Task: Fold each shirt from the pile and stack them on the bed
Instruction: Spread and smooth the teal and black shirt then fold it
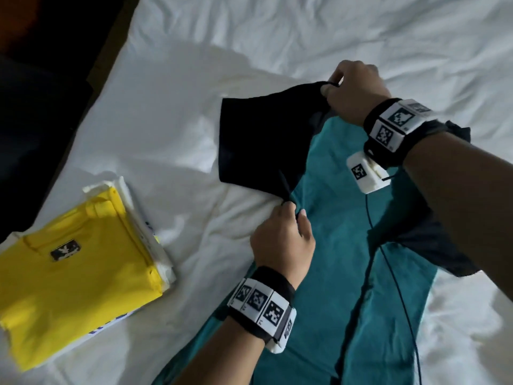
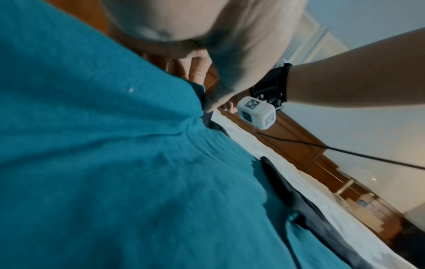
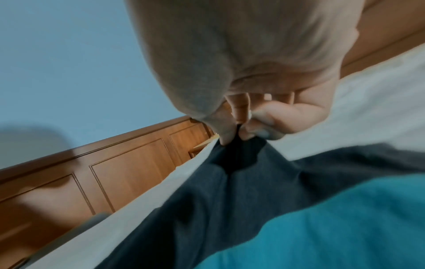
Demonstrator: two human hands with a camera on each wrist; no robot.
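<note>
A teal shirt [image 1: 361,259] with dark navy sleeves lies spread on the white bed [image 1: 180,120]. Its left sleeve [image 1: 263,140] sticks out flat to the left. My left hand [image 1: 294,218] pinches the shirt where that sleeve meets the teal body. At the shirt's top, near the shoulder, my right hand [image 1: 333,87] pinches the dark cloth; the right wrist view shows fingers [image 3: 260,127] curled tight on navy fabric [image 3: 230,191]. In the left wrist view the teal cloth [image 2: 115,163] fills the frame. The other sleeve [image 1: 438,245] lies partly under my right forearm.
A stack of folded shirts, a yellow one [image 1: 75,268] on top of white ones, sits at the bed's left edge. Dark floor [image 1: 41,93] lies beyond that edge. A thin black cable [image 1: 394,273] runs across the teal shirt. A wooden panelled headboard [image 3: 115,172] stands behind the bed.
</note>
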